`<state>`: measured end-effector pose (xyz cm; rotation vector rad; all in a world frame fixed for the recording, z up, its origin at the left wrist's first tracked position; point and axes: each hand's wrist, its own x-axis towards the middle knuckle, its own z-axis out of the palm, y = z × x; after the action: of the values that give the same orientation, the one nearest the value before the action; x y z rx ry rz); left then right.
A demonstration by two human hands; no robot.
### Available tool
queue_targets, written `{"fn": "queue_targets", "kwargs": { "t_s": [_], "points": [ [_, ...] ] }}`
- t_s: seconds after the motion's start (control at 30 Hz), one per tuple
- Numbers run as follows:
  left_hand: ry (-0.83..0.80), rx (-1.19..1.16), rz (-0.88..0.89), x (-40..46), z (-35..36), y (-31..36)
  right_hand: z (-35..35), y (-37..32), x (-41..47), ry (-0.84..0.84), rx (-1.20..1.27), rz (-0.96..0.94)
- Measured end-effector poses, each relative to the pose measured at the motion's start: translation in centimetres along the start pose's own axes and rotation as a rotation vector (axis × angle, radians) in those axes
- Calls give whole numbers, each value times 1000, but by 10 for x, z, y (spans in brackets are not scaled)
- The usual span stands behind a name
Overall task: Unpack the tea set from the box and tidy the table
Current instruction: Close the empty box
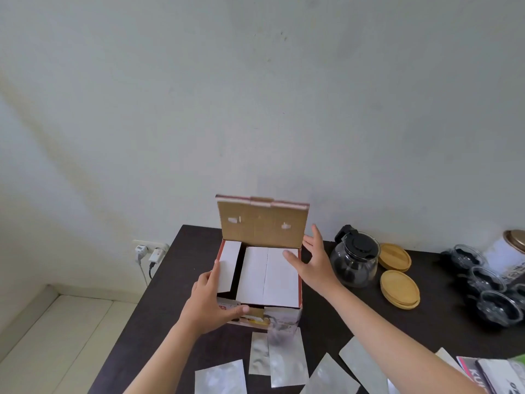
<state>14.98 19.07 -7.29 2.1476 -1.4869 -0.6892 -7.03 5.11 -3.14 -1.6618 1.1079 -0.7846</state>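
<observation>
Item: cardboard box (pixel 267 282), one, at table centre, lid flap upright at 12 o'clock so the inside lies open to us. White card inserts fill the interior; what sits beneath is hidden.

Our left hand (pixel 210 300) grips the box's near-left corner at 8 o'clock, thumb along the front face, fingers on the rim; we judge this steadies it. Our right hand (pixel 312 261) is spread wide at 2 o'clock, fingers straight, thumb at the top insert's edge, holding nothing.

Glass teapot (pixel 355 260), one, black lid on, at 3 o'clock, just beside the box.

Wooden coasters (pixel 399 288): two piles beyond the teapot; the count per pile is unclear.

Glass cups (pixel 497 307): at least three, far right, already unpacked.

Silvery plastic bags (pixel 287 356): about five, strewn at 6 o'clock, awaiting tidying.

Booklets (pixel 483 373): number unclear, at 5 o'clock.
</observation>
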Motion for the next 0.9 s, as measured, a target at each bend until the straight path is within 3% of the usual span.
{"fn": "queue_targets", "kwargs": {
  "t_s": [0.1, 0.33, 0.43, 0.57, 0.9],
  "points": [
    [31, -67, -11, -1, 2, -1, -5, 8, -20, -100, -90, -75],
    [64, -262, 153, 4, 7, -15, -2, 31, -50, -281, -355, -203],
    [28, -379, 163, -2, 2, -9, -1, 38, -54, -265, -384, -203],
    [82, -583, -41, -13, -3, -11, 2, 43, -57, -206, -422, -223],
    [106, -680, -95, -24, 2, 3, 13, 55, -62, -191, -493, -211]
  ]
}}
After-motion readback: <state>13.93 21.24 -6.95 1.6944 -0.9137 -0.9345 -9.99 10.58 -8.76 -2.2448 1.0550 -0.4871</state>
